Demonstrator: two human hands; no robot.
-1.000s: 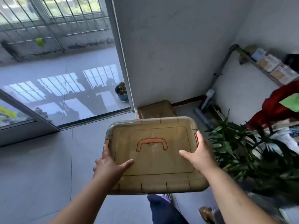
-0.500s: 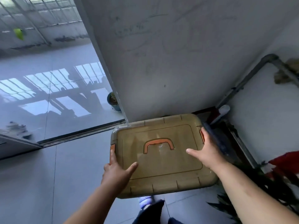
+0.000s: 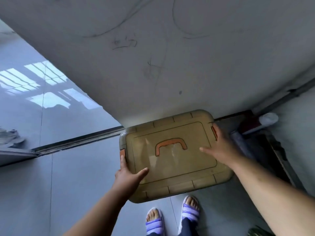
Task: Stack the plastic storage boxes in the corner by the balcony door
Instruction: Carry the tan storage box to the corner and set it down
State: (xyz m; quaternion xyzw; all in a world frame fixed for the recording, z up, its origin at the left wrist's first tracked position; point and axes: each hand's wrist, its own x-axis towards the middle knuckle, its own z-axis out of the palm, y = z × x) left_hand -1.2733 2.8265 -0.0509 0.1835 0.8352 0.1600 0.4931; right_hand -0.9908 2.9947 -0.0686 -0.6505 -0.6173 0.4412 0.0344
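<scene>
Left hand (image 3: pixel 127 176) and right hand (image 3: pixel 221 147) clasping storage box (image 3: pixel 173 164) sides, thumbs spread on lid

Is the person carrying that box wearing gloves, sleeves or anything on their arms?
No. The left hand and right hand are bare, with no gloves, rings, watch or bracelet visible. Both forearms are uncovered as far as the picture shows; no sleeve appears.

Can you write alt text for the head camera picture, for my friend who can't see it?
Two hands, left hand and right hand, hold a tan plastic storage box with an orange handle by its sides, close to a grey wall. Below are feet in purple slippers on a grey tiled floor.
</scene>
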